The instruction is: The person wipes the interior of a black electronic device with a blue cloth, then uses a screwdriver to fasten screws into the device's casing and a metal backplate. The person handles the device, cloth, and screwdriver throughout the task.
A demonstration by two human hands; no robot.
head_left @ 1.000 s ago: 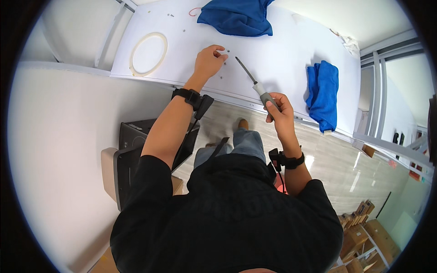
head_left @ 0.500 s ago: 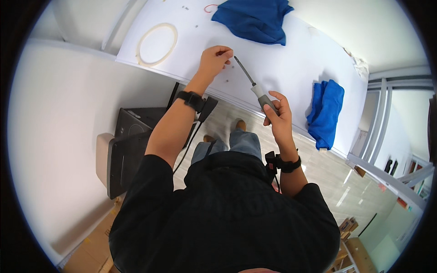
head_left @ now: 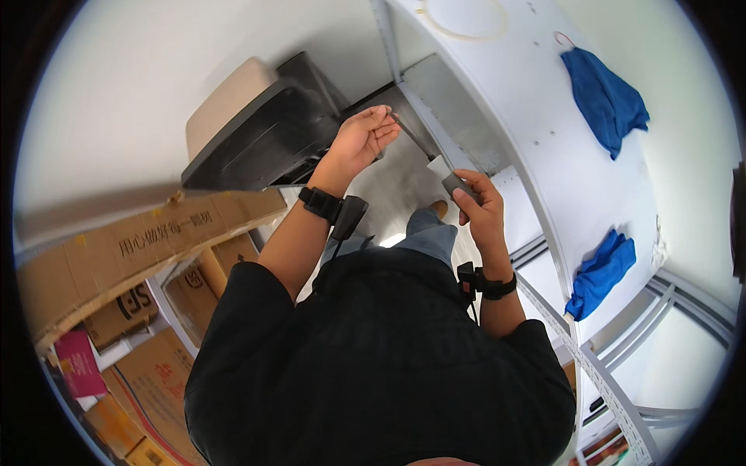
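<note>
My right hand (head_left: 483,208) is wrapped round the grey handle of a screwdriver (head_left: 440,166), whose dark shaft points up and left. At the shaft's tip, the thumb and forefinger of my left hand (head_left: 362,141) are pinched together, with the other fingers loosely curled. Whatever lies in that pinch is too small to make out. Both hands are above the floor, left of the white table (head_left: 536,93). A strap with a dark device is on each wrist.
On the table lie two blue cloths (head_left: 608,105) (head_left: 602,273), a pale ring (head_left: 466,37) and several tiny metal pieces (head_left: 536,143). A black and beige chair (head_left: 260,128) stands at the left. Cardboard boxes (head_left: 167,233) fill the lower left.
I have turned left, so the table has swung to the right of the view. Both hands have left the table's edge with the screwdriver, its tip still at my left fingertips.
</note>
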